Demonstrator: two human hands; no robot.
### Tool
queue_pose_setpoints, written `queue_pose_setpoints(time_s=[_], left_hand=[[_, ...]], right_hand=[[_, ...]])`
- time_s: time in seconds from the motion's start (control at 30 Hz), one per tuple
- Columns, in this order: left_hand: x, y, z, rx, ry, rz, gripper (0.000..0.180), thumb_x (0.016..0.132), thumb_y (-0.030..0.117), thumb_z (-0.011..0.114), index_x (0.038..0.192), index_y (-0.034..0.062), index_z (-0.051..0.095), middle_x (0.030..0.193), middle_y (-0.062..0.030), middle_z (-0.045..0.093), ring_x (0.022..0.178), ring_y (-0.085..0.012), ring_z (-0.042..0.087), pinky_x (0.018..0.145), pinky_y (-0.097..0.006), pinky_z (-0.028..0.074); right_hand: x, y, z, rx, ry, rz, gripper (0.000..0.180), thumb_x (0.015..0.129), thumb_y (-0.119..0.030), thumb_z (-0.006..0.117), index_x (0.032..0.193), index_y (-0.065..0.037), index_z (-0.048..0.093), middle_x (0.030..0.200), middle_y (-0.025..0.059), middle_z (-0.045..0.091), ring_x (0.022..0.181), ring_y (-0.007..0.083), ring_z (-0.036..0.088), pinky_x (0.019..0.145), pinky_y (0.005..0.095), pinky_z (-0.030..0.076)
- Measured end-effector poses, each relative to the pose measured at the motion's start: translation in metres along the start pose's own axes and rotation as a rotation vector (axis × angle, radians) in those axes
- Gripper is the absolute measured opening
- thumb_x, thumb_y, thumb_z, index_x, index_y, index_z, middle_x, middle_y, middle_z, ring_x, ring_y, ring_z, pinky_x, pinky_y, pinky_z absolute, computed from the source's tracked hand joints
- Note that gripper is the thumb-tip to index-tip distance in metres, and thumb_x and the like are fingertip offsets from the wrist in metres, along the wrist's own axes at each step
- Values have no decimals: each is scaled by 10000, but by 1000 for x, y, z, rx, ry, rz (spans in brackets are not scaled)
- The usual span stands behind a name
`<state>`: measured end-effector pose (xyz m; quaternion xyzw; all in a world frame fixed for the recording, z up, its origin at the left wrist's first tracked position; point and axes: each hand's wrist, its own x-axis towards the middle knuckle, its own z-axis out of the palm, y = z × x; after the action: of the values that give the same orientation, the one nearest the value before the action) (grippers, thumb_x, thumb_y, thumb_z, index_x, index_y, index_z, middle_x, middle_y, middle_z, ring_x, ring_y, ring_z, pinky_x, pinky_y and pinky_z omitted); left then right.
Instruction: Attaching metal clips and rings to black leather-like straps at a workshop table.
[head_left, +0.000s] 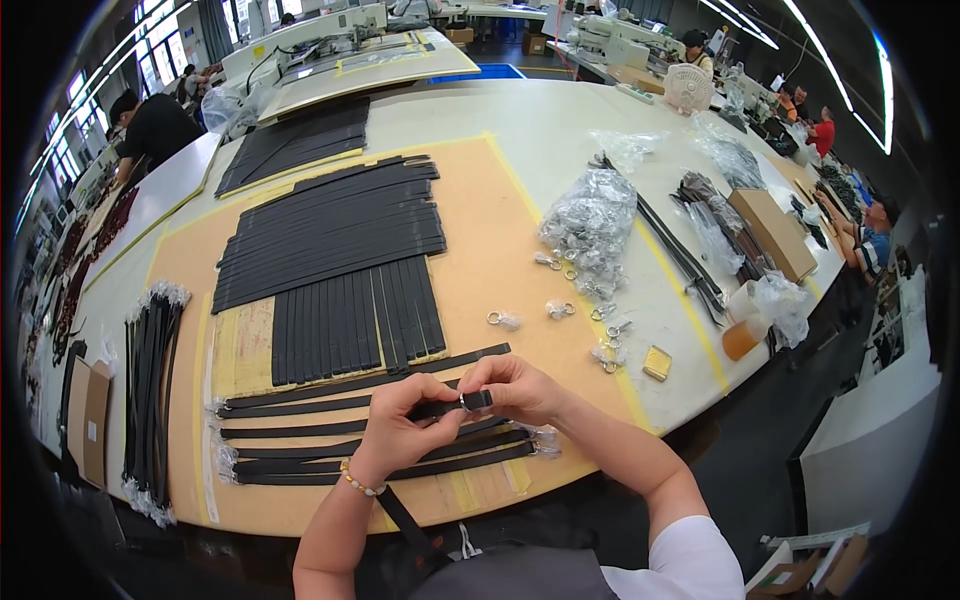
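Near the table's front edge, my left hand (408, 424) and my right hand (514, 389) come together on one black strap (480, 400). Left fingers pinch it from one side, while the right thumb and fingers grip its end. A small silvery metal ring (464, 401) shows on the strap between my fingertips. The strap's tail (405, 520) hangs down below my left wrist, past the table edge. Under my hands lie several long black straps (300, 432) in rows, with plastic-wrapped ends. Wrapped metal clasps (560, 310) are scattered to the right of them.
Beyond my hands, black strips (330, 225) lie stacked on an orange-tan sheet (470, 240). A bulging plastic bag of hardware (590, 225) sits to the right, near a yellow block (656, 363) and an amber cup (742, 335). Bundled straps (152, 390) lie at left. Other people work farther off.
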<state>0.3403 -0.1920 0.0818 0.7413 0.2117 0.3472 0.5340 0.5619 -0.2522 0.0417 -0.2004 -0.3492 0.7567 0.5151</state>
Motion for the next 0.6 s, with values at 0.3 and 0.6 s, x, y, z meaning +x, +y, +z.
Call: queue_pose_setpoints(time_s=[0.3, 0.6], left_hand=[[-3, 4, 7, 223, 34, 218, 187, 730, -7, 783, 902, 22, 715, 728, -31, 659, 601, -64, 594, 531, -215, 455], [6, -4, 4, 255, 26, 327, 193, 716, -7, 798, 885, 26, 711, 690, -37, 640, 560, -106, 585, 496, -241, 442]], right_hand=[[1, -3, 7, -144, 8, 42, 251, 937, -129, 733, 1127, -25, 607, 984, 51, 691, 849, 117, 674, 764, 265, 572], [-8, -13, 9, -298, 93, 134, 207, 969, -184, 709, 1078, -12, 671, 964, 54, 713, 781, 102, 678, 727, 253, 573]])
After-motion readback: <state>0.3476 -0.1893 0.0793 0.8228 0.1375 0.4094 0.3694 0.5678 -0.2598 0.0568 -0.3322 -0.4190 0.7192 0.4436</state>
